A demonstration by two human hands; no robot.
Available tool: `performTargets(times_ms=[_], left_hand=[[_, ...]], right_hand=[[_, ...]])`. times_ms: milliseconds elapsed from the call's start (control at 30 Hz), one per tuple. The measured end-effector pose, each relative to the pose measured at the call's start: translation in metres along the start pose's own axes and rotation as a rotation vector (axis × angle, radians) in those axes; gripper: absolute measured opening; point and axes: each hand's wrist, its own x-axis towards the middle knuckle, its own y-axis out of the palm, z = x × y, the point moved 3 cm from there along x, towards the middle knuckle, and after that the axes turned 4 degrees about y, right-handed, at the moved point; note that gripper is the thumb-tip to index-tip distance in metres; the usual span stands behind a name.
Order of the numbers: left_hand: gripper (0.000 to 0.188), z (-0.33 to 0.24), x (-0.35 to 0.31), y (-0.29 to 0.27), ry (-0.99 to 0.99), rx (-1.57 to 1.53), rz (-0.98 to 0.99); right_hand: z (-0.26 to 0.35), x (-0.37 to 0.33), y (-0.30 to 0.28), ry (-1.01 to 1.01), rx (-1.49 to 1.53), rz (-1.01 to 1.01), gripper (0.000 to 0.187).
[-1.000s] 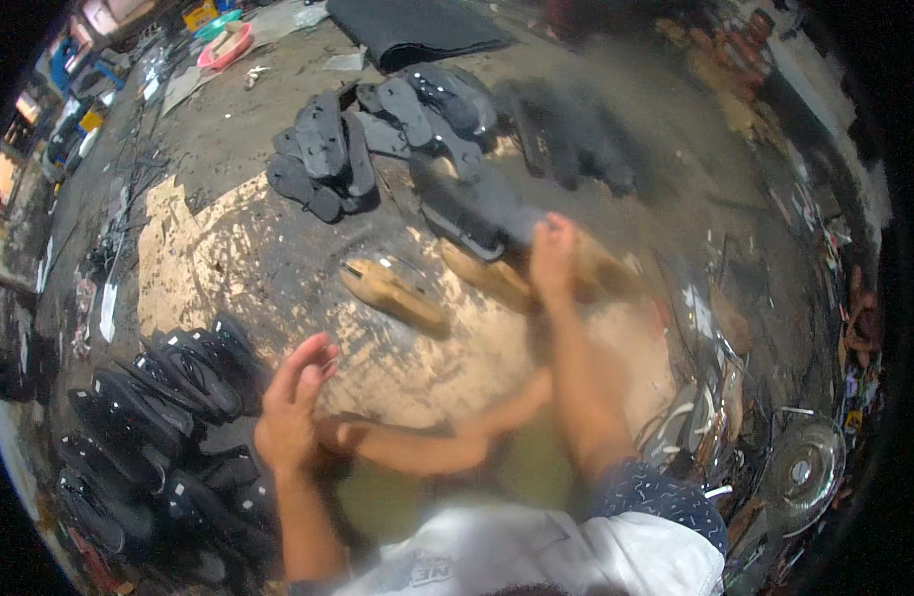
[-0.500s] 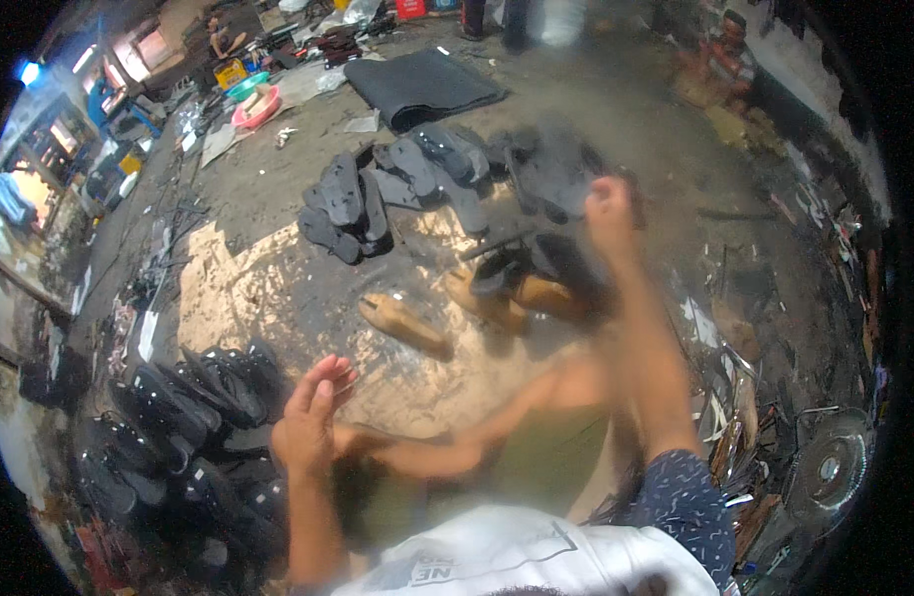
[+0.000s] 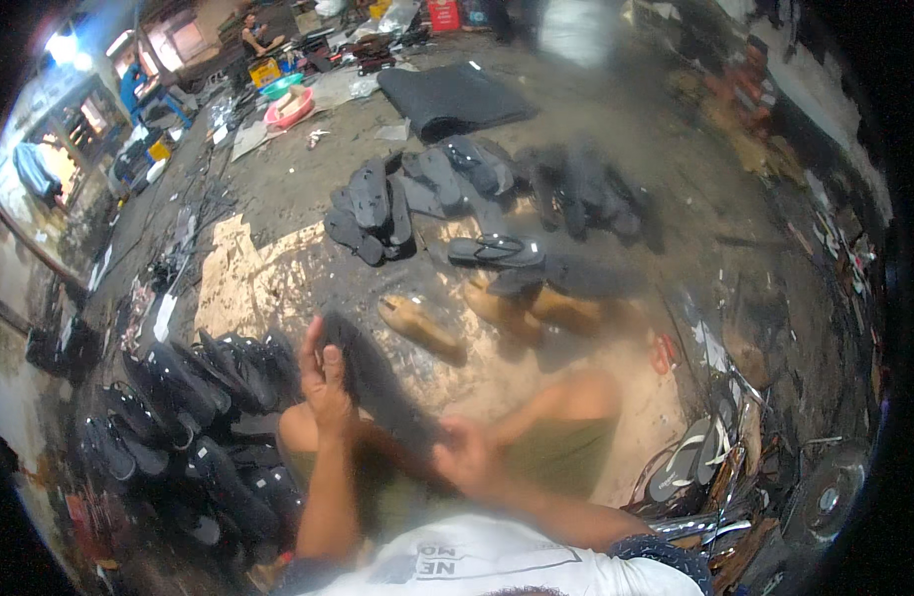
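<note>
While the right hand (image 3: 467, 459) is clamped, slightly blurred, on its near end, a dark sole (image 3: 382, 382) slants up and leftward from that grip to the left hand (image 3: 328, 392). The left hand is against the sole's far end, fingers pointing up along its left edge and thumb alongside; whether they pinch it, I cannot tell. The sole is above the crossed legs (image 3: 561, 402), which flank the right hand's grip.

Just beyond the grip, three tan lasts (image 3: 417, 326) lie on the worn tan sheet (image 3: 224, 298), the nearest one apart from the other two. Past the lasts, a black flip-flop (image 3: 497, 251) lies crosswise, and farther beyond are piled dark soles (image 3: 370, 199), one heap blurred toward the right.

Close on the left of the grip, rows of black flip-flops (image 3: 179, 387) stand packed together. To its right are a small red object (image 3: 663, 353), a grey slipper (image 3: 681, 467) with white straps and, farther out, a round metal part (image 3: 828, 500).

Well ahead of the grip lie a folded black mat (image 3: 452, 99) and, left of that, a pink basin (image 3: 278, 121) beside a green basin (image 3: 277, 90). Far off to the upper right sits another person (image 3: 753, 89), blurred.
</note>
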Motion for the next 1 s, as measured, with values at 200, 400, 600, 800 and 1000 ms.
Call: performTargets(times_ms=[200,400,600,800,1000], left_hand=[[0.029,0.020,-0.053,-0.048,-0.345,0.202,0.134],[0.017,-0.005,-0.116,-0.026,-0.514,0.313,0.395],[0.013,-0.002,-0.122,-0.036,-0.381,0.251,0.512],[0.014,-0.005,-0.118,-0.037,-0.382,0.213,0.593],[0.015,-0.025,-0.124,-0.023,-0.448,0.246,0.552]], right_hand=[[0.007,-0.006,-0.012,0.195,0.097,0.501,0.063],[0.011,0.041,-0.008,0.466,0.396,0.446,0.064],[-0.001,0.025,-0.003,0.454,0.259,0.456,0.073],[0.007,0.030,-0.014,0.469,0.363,0.567,0.075],[-0.002,0.011,-0.018,0.540,0.335,0.480,0.082]])
